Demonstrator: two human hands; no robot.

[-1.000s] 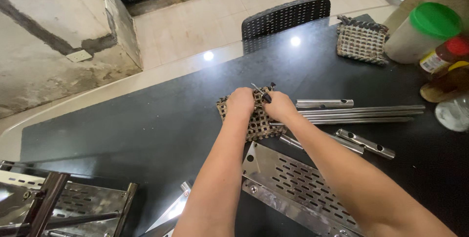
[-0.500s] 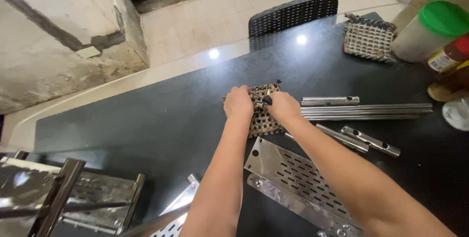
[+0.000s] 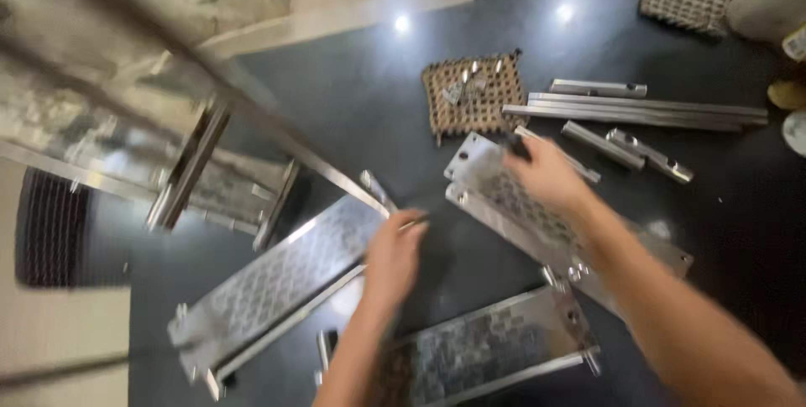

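Both hands have left the woven mat at twelve o'clock: left hand grips a perforated metal tray, right hand rests loosely spread on another tray on the dark surface.

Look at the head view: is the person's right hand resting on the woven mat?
No. The right hand lies on a perforated metal plate, below the woven mat.
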